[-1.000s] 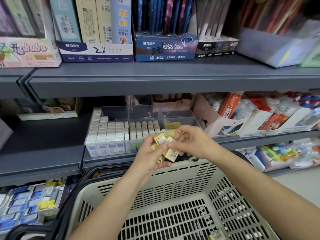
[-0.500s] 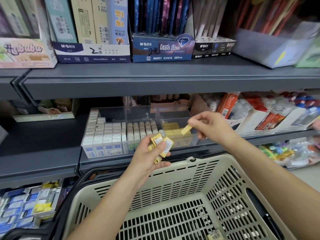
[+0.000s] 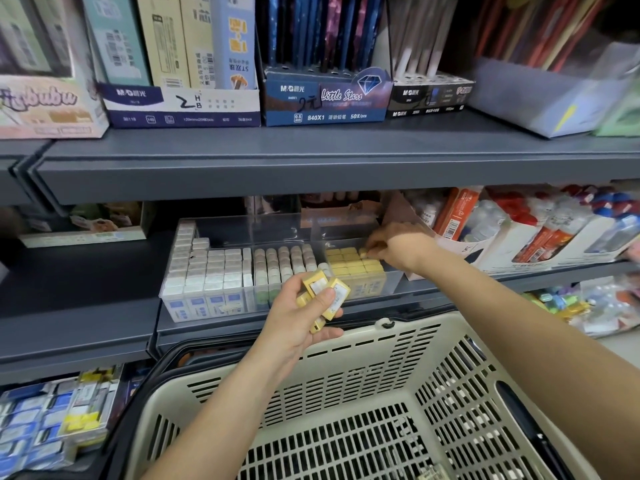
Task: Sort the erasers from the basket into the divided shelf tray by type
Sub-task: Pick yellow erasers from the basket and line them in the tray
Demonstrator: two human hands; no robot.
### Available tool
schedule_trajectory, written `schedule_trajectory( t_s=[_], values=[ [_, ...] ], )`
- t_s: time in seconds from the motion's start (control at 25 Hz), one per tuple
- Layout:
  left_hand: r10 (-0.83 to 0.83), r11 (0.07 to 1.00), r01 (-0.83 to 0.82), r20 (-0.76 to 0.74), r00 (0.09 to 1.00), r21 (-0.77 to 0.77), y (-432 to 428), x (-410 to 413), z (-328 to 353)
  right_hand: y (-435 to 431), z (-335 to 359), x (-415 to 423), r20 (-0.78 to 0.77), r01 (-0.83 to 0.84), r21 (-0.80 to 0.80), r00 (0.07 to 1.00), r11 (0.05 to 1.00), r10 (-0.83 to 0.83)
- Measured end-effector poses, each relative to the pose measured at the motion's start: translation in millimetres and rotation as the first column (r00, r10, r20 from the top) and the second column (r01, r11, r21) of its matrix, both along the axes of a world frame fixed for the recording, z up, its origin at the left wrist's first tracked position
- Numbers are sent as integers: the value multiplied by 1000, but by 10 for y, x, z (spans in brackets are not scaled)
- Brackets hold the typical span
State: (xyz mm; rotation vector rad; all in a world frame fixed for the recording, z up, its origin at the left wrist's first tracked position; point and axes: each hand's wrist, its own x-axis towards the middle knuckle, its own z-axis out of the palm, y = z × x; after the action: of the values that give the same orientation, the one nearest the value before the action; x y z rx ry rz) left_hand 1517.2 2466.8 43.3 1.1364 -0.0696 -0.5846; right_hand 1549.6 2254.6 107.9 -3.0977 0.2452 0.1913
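A clear divided tray (image 3: 242, 226) sits on the middle shelf. White erasers (image 3: 207, 268) fill its left section, grey-beige ones (image 3: 284, 261) the middle, yellow ones (image 3: 353, 263) the right. My right hand (image 3: 398, 247) reaches into the right section and pinches a single yellow eraser (image 3: 363, 252) at the back of the yellow rows. In front of the tray, my left hand (image 3: 301, 317) grips several yellow boxed erasers (image 3: 327, 296). The beige slotted basket (image 3: 363, 403) is below, with one eraser (image 3: 429, 474) at its bottom edge.
Pencil boxes (image 3: 180, 102) and a blue lead box (image 3: 325, 98) line the upper shelf, which overhangs the tray. Glue bottles in cartons (image 3: 519, 230) stand right of the tray. More boxed erasers (image 3: 52, 420) lie on the lower left shelf.
My right hand took one yellow eraser from the bunch in my left hand and carried it up and right into the tray's right section. The left hand stayed in place.
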Motion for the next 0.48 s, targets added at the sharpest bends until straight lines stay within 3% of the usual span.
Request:
schedule_trajectory(
  t_s=[0.2,0.4,0.48],
  values=[
    [3,1000,-3,-3,1000,3,-6,1,-7,19,2,6,-82,-76,-139,995,987,65],
    [-4,1000,4,3,1000,2,6,-15,17,-7,25,-7,-72,-88,-45,994,995,84],
    [-6,1000,6,0,1000,-6,9,-18,23,30,47,-70,20,-111,-7,994,994,112]
  ],
)
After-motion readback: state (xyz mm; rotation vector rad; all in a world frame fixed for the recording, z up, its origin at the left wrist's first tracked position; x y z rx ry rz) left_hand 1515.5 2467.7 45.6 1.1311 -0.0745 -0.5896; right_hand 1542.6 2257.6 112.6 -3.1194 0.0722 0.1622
